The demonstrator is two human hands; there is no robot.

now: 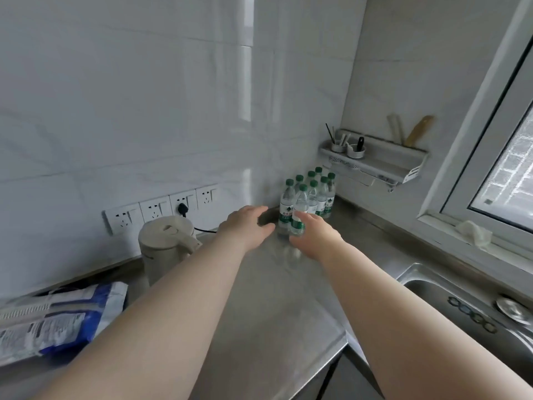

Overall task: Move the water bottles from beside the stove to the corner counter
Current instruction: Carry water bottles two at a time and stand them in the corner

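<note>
Upright water bottles (313,197) — corner counter (360,232)

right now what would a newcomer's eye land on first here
A cluster of green-capped bottles stands in the corner of the counter. Both arms reach in: the right hand holds the front bottle, the left hand is open beside it. A kettle sits left, below the sockets.

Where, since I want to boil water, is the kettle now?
In the head view the kettle sits left of centre on the steel counter, below the wall sockets, between the blue-and-white bag and the left hand.
</note>
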